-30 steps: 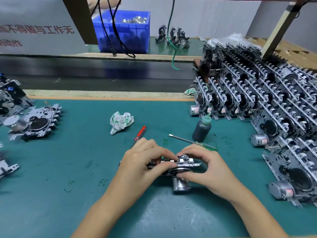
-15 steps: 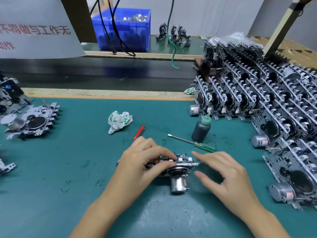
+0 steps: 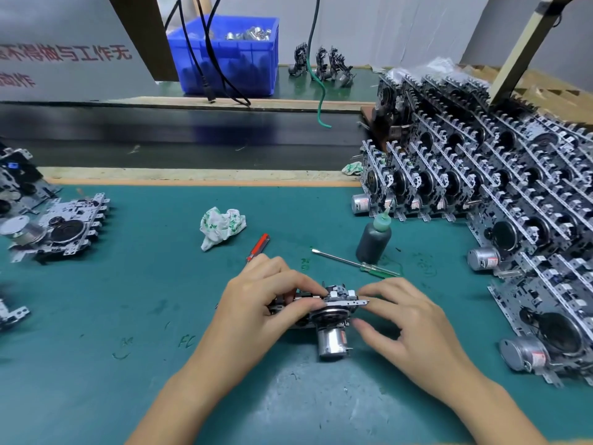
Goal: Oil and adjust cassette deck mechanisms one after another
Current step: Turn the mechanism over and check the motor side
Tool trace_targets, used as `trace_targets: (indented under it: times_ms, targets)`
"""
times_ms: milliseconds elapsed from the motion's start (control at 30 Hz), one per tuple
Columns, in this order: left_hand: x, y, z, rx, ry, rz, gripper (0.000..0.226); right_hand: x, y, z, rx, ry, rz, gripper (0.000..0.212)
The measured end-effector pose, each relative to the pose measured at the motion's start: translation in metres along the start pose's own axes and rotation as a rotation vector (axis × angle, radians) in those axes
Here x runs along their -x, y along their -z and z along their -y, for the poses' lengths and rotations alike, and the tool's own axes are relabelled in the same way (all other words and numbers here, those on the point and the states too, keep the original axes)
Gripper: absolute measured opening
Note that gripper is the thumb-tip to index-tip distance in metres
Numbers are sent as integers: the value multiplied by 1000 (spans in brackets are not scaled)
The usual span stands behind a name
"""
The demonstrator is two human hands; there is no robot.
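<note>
Between left hand (image 3: pixel 268 301) and right hand (image 3: pixel 406 319), mechanism (image 3: pixel 330 311).

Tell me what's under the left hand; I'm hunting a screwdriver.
The left hand grips the mechanism. The red screwdriver's handle shows beyond it; its shaft is hidden under the fingers.

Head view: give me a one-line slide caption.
Left hand grips a cassette deck mechanism on the green mat while the right hand touches its edge, oil bottle behind.

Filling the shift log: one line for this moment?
left hand grips mechanism | right hand fingertips at its bracket | oil bottle standing unused
</note>
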State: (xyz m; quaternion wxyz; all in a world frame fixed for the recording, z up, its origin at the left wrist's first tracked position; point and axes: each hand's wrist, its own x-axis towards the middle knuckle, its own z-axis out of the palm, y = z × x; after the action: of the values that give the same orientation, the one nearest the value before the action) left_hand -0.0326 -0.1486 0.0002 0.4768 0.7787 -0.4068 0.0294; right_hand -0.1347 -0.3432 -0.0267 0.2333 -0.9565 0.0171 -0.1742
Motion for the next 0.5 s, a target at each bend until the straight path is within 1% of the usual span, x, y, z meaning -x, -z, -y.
trace_targets:
  times_ms: [133, 267, 400, 433, 500]
  targets:
    - [1, -1, 0, 3, 7, 1, 14, -2, -1, -2, -50, -33, -12, 36]
    - [0, -1, -1, 10, 4, 2, 15, -3, -3, 0, 8, 17, 3, 37]
    - [0, -1, 0, 15, 3, 0, 11, -5, 1, -4, 3, 14, 10, 38]
    - [1, -1, 1, 13, 3, 1, 11, -5, 1, -4, 0, 13, 27, 42]
    - [1, -1, 1, -2, -1, 1, 11, -3, -5, 0, -42, -2, 102, 59]
